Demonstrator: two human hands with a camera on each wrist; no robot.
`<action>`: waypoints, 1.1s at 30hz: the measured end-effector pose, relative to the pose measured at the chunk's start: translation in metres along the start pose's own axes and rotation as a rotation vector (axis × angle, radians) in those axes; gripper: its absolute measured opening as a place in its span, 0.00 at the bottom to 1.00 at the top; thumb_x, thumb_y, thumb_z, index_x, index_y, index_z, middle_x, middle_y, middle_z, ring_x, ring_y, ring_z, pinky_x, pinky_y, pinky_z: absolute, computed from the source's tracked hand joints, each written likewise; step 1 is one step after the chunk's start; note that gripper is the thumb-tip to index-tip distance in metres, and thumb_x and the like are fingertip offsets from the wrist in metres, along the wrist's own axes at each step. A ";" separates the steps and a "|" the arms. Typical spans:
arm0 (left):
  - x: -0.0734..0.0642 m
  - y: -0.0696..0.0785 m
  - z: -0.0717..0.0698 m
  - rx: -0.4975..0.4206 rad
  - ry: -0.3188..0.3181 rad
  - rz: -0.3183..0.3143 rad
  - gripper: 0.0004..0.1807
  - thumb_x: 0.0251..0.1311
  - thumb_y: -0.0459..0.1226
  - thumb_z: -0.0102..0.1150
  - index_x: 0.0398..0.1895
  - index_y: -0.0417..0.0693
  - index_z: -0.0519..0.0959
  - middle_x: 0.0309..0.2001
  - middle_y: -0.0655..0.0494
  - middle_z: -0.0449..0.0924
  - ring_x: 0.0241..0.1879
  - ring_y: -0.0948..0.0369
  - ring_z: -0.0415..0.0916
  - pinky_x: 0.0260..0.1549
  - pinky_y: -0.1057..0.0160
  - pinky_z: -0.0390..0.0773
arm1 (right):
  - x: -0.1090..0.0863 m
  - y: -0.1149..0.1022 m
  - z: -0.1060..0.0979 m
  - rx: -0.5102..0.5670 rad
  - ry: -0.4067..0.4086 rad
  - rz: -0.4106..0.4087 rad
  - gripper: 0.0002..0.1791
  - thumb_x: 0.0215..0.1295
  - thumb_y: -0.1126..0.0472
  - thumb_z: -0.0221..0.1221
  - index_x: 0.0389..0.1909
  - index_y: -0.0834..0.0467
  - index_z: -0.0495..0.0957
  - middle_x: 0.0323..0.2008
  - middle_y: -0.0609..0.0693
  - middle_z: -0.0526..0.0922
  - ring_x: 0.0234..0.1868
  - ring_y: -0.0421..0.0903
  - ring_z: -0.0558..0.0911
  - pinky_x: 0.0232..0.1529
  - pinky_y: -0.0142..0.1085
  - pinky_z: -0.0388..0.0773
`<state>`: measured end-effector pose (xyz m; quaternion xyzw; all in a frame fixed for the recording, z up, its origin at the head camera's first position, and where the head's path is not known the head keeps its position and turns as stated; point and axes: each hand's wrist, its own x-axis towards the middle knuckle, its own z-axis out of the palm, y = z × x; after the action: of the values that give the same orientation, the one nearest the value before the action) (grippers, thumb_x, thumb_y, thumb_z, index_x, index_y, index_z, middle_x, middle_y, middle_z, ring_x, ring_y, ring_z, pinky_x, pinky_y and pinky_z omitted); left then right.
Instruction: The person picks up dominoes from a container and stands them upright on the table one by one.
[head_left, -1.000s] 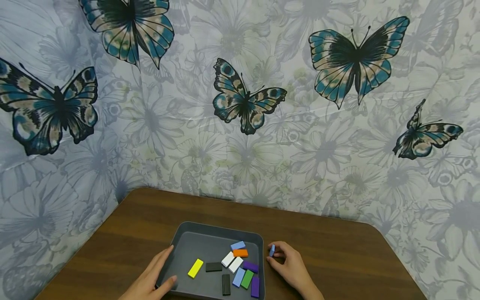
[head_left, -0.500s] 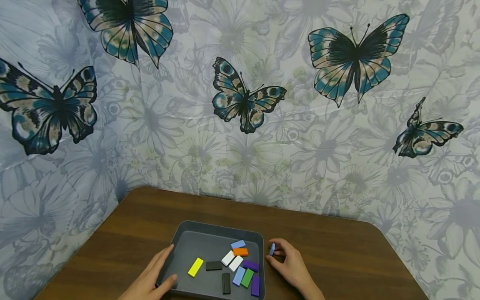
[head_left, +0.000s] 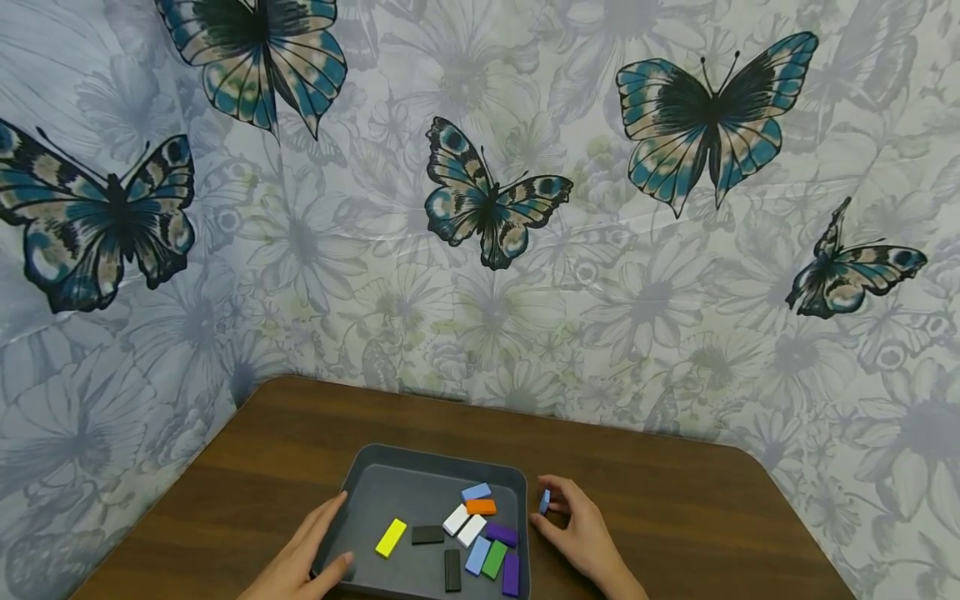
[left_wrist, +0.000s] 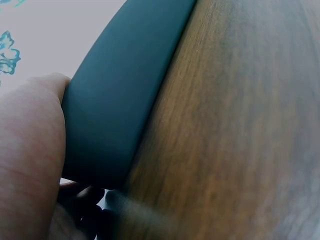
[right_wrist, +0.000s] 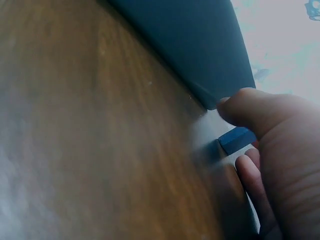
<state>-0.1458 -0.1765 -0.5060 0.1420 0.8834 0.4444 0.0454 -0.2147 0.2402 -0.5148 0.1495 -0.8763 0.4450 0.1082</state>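
At the front left corner of a dark grey tray (head_left: 435, 455), my left hand (head_left: 303, 550) grips the rim, thumb over the inside and fingers along the outer wall. The left wrist view has the tray's wall (left_wrist: 125, 95) beside that hand. Off the tray's right side, a small blue block (head_left: 545, 501) stands on end on the table. My right hand (head_left: 581, 533) lies around it, thumb and forefinger apart on either side. In the right wrist view, gaps show between the blue block (right_wrist: 236, 140) and the thumb (right_wrist: 240, 107).
Inside the tray lie a yellow block (head_left: 391, 538), black blocks (head_left: 427, 535), white blocks (head_left: 472, 529), an orange block (head_left: 481, 507), purple blocks (head_left: 511, 575), a green block (head_left: 493, 559) and light blue blocks (head_left: 477, 556). A butterfly-patterned cloth (head_left: 495, 333) hangs behind the wooden table (head_left: 660, 500).
My right forefinger and thumb have spread slightly apart around the blue block. The left hand, the tray and its blocks stay where they were.
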 end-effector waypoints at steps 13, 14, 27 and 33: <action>-0.001 -0.001 -0.001 0.056 0.033 0.006 0.43 0.66 0.52 0.54 0.77 0.50 0.47 0.72 0.44 0.53 0.67 0.45 0.56 0.54 0.48 0.71 | -0.004 -0.004 -0.002 -0.047 -0.085 -0.033 0.33 0.58 0.65 0.66 0.65 0.46 0.68 0.59 0.40 0.74 0.58 0.43 0.75 0.56 0.37 0.74; -0.001 -0.001 -0.001 0.052 0.030 0.008 0.42 0.67 0.52 0.53 0.77 0.50 0.47 0.72 0.44 0.52 0.67 0.44 0.56 0.54 0.47 0.71 | -0.004 -0.005 -0.003 -0.046 -0.087 -0.030 0.34 0.58 0.66 0.65 0.66 0.45 0.68 0.59 0.40 0.73 0.59 0.43 0.75 0.57 0.38 0.74; 0.000 0.003 0.002 0.045 0.054 0.004 0.43 0.66 0.52 0.55 0.76 0.47 0.49 0.72 0.42 0.53 0.68 0.42 0.56 0.55 0.42 0.69 | -0.004 -0.011 -0.006 -0.090 0.035 -0.122 0.28 0.64 0.57 0.63 0.64 0.41 0.68 0.59 0.38 0.74 0.60 0.40 0.73 0.56 0.40 0.73; -0.001 0.004 0.002 0.071 0.058 -0.038 0.44 0.64 0.54 0.56 0.77 0.50 0.48 0.73 0.47 0.53 0.67 0.47 0.58 0.56 0.49 0.71 | 0.000 -0.019 -0.008 -0.145 0.083 -0.187 0.28 0.64 0.57 0.63 0.63 0.40 0.68 0.59 0.39 0.73 0.60 0.39 0.72 0.55 0.39 0.74</action>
<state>-0.1431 -0.1729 -0.5040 0.1138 0.9021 0.4157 0.0228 -0.2076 0.2358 -0.4962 0.2039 -0.8831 0.3743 0.1960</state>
